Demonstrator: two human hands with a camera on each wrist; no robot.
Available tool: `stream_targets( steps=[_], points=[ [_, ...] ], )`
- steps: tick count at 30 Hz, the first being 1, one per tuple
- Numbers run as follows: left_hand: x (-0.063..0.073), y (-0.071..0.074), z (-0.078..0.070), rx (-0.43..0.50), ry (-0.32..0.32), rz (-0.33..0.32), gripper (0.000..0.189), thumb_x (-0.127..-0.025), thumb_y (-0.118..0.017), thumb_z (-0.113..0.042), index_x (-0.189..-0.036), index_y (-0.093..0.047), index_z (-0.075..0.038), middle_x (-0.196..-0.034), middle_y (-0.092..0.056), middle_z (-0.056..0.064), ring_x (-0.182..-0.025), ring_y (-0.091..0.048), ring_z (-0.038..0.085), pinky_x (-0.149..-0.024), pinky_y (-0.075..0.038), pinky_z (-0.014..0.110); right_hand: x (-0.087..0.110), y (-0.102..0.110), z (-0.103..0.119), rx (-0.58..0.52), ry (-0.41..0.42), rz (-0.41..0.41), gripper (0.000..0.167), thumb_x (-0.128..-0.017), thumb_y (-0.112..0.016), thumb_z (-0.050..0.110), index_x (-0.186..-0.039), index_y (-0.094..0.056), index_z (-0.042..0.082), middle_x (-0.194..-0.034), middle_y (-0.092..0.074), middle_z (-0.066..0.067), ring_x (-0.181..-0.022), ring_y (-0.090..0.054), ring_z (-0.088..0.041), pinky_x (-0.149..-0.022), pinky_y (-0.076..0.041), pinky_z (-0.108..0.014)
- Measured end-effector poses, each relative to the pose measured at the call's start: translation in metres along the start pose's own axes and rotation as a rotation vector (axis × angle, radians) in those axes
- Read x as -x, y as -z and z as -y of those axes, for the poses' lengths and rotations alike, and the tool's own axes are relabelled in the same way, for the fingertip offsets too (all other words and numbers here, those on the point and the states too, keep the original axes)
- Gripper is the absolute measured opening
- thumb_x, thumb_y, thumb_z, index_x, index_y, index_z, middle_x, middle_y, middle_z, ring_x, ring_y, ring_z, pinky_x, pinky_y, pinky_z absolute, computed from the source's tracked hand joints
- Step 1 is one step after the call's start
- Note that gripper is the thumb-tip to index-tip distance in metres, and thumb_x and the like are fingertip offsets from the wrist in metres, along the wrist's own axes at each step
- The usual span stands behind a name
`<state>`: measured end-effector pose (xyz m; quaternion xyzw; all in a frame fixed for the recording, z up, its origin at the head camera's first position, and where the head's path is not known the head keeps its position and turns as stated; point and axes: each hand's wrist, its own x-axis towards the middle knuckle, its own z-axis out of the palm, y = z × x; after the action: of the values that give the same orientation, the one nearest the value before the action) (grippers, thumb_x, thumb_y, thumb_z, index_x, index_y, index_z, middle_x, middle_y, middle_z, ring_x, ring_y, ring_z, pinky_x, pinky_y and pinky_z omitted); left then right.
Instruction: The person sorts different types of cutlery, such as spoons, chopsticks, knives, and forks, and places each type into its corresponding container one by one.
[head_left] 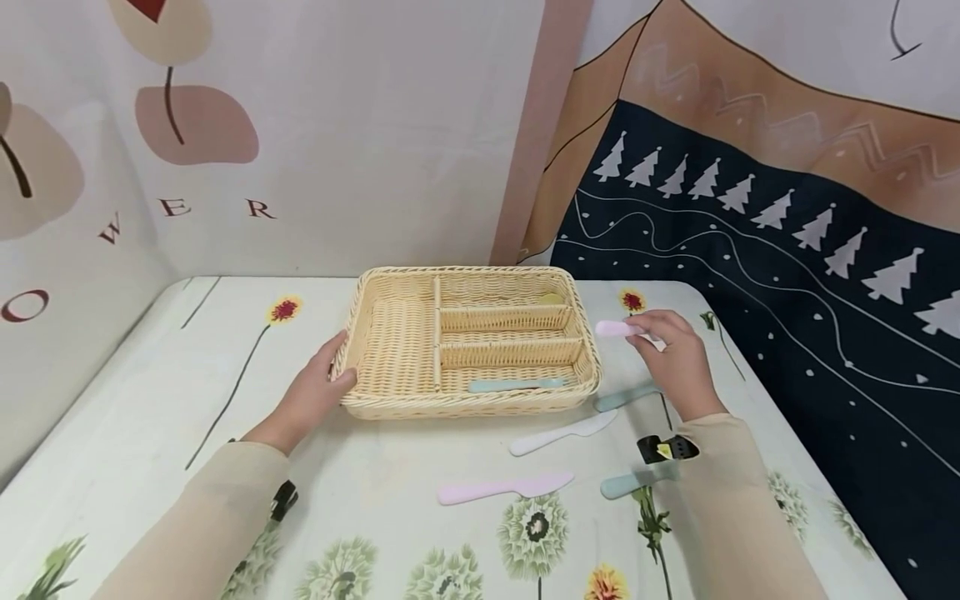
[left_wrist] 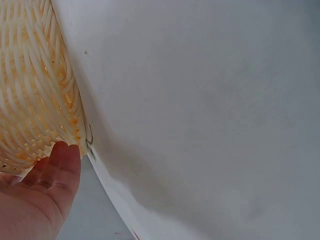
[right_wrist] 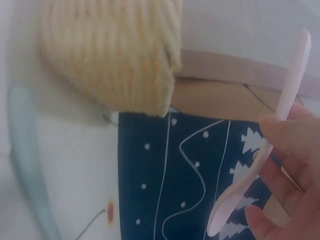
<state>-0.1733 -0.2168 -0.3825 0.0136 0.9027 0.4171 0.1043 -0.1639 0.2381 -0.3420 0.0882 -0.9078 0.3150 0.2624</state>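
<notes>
1. The left hand (head_left: 309,402) gripped the left end of a rectangular cream woven basket (head_left: 397,333).
2. The right hand (head_left: 678,362) pinched a slim pale-pink plastic utensil (head_left: 613,328), raised just beside the basket's right end.
3. A slender blue-green plastic utensil (head_left: 513,385) lay in its front-right compartment.
4. Nearer lay a pink plastic knife (head_left: 506,488).

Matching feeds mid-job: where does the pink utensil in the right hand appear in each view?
Head: pink utensil, right of centre, in the right hand.
Left wrist: not in it.
Right wrist: right side, slanting down and leftward from upper right.
Shared landmark: wicker basket, in all three views.
</notes>
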Motion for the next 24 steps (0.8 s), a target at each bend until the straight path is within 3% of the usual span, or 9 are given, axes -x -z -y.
stream_targets(
  steps=[11,24],
  points=[
    [-0.001,-0.001,0.001,0.015,0.004,-0.003,0.075,-0.094,-0.043,-0.019,-0.156,-0.001,-0.009,-0.160,-0.006,0.023,-0.144,-0.013,0.042,-0.113,-0.017,0.058,-0.022,-0.015,0.021,-0.063,0.041,0.044,0.022,-0.083,-0.069,-0.005,-0.104,-0.072,0.001,-0.110,-0.063,-0.016,-0.102,-0.057,-0.030,-0.085,-0.049,-0.045],
    [-0.001,0.000,0.003,0.021,0.005,-0.007,0.075,-0.094,-0.043,-0.020,-0.156,-0.003,-0.009,-0.160,-0.007,0.022,-0.144,-0.014,0.042,-0.113,-0.017,0.057,-0.054,-0.028,0.052,-0.049,0.043,0.166,0.021,-0.089,-0.065,0.001,-0.108,-0.071,0.004,-0.116,-0.062,-0.011,-0.110,-0.055,-0.027,-0.096,-0.047,-0.043]
  ],
)
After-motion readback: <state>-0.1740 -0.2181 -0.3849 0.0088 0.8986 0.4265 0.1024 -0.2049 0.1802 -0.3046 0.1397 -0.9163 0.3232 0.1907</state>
